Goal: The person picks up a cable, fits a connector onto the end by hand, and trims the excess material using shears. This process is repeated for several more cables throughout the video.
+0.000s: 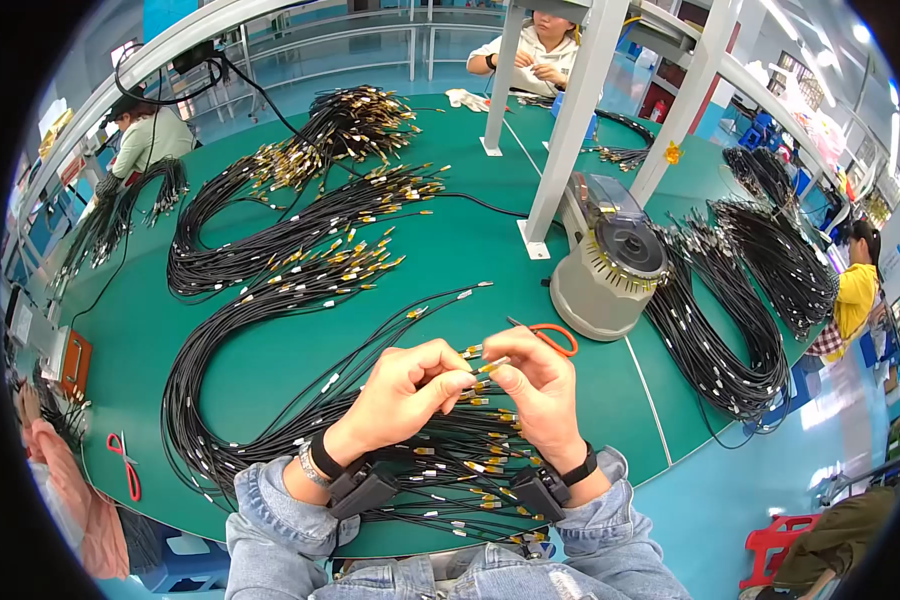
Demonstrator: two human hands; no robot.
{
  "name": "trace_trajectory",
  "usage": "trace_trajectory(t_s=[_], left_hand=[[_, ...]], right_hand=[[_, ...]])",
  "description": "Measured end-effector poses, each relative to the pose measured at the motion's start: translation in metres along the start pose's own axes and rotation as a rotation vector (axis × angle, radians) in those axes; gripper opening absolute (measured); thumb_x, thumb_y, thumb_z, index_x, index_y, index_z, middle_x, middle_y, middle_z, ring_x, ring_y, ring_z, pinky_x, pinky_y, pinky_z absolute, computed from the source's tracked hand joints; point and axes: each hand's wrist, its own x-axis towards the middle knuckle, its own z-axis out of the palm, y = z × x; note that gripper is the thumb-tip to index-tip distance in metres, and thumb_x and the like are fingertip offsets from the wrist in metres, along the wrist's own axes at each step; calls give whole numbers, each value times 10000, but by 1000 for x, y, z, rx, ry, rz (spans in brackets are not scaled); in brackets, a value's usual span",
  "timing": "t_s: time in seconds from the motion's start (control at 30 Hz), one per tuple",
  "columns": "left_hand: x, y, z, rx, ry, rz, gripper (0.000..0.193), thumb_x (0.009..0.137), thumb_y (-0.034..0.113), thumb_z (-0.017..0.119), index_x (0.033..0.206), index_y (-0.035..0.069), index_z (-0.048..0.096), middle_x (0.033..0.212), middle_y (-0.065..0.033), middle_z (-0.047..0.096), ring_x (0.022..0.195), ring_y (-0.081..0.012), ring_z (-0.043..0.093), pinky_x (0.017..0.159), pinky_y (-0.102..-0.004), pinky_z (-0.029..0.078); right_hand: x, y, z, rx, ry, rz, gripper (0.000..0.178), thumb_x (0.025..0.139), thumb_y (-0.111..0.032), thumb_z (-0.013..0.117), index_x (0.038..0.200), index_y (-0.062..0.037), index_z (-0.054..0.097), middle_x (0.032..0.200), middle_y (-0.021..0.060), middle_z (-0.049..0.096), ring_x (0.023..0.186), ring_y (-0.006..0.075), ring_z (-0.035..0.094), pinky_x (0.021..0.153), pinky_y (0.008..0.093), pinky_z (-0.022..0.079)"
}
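Note:
My left hand point(405, 390) is closed, thumb and forefinger pinched on a thin black cable near its end. Opposite it, my right hand point(542, 390) curls its fingertips round the same cable's yellow-tipped end point(494, 366). The fingers partly hide the cable. Under both hands lies a thick bundle of black cables point(195, 385), bent in a U, with many yellow and white tagged ends toward the right. Orange-handled scissors point(568, 340) lie just beyond my right hand, partly hidden by it.
A grey round machine point(600, 295) stands on the green table point(440, 240) beside white metal posts point(570, 130). More cable bundles point(300, 225) lie far left and right point(730, 320). Red scissors point(125, 465) rest at the left edge. Several people sit around the table.

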Motion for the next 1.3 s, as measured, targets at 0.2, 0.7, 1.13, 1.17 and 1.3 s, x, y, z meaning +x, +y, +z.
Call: trace_trajectory(t_s=[0.2, 0.7, 1.13, 1.17, 1.3], left_hand=[[-2, 1, -3, 983, 221, 762, 175, 715, 27, 706, 837, 42, 581, 603, -42, 565, 473, -151, 544, 411, -262, 378], [-3, -7, -5, 1099, 253, 857, 226, 688, 42, 724, 868, 46, 587, 637, -24, 578, 505, -166, 569, 421, -279, 407], [-5, -1, -3, 1025, 197, 783, 171, 692, 41, 707, 820, 43, 593, 600, -40, 559, 489, -184, 562, 418, -291, 410], [-5, -1, -3, 1005, 192, 767, 159, 692, 39, 705, 807, 42, 595, 595, -42, 557, 489, -187, 562, 418, -291, 409], [-4, -1, -3, 829, 170, 685, 103, 713, 22, 684, 774, 36, 604, 590, -56, 556, 482, -201, 555, 426, -285, 412]], right_hand=[[4, -10, -11, 31, 80, 233, 218, 874, -132, 585, 1033, 16, 600, 941, 64, 570, 921, 139, 521, 827, 263, 407], [4, -11, -17, -115, -266, 129, 219, 805, -55, 648, 1000, 40, 613, 932, 92, 584, 893, 169, 535, 804, 290, 423], [3, -13, -16, -294, -257, -30, 163, 769, 1, 666, 931, -9, 674, 891, 69, 632, 880, 178, 541, 776, 283, 436], [3, -13, -17, -294, -258, -29, 163, 769, 1, 666, 931, -9, 674, 891, 69, 632, 880, 178, 541, 776, 283, 436], [3, -12, -17, -377, -271, -103, 150, 765, -2, 667, 911, -27, 687, 877, 62, 636, 840, 168, 544, 747, 277, 437]])
